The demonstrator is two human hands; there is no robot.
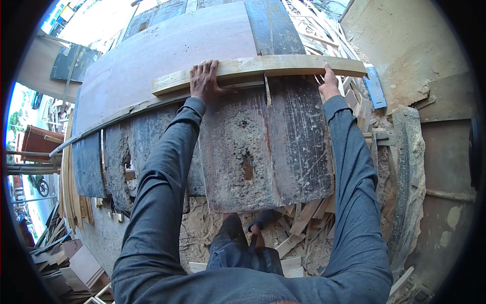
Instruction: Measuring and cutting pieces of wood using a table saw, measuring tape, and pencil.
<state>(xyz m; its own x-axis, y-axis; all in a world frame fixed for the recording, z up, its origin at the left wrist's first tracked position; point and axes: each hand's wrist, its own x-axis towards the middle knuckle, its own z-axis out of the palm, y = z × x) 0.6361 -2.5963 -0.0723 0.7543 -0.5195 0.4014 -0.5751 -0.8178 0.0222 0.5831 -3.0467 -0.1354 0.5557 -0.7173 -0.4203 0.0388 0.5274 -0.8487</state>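
A long, pale squared wooden beam [263,64] lies crosswise in front of me, its left part over a wide plywood sheet [172,53]. My left hand [204,81] wraps over the beam left of its middle, fingers on top and thumb stretched along the near side. Near the beam's right end, my right hand [329,82] grips it with the thumb up on its face; the other fingers are partly hidden. Under the sheet and beam is a worn, dark plank bench [304,137] with sawdust and a ragged hole in it.
Scrap wood [304,220] litters the ground below the bench. A rough-edged slab [407,167] stands at the right, by a stained wall [405,50]. A blue strip [375,87] lies past the beam's right end. Upright strips [68,177] and stacked offcuts [83,266] are at the left.
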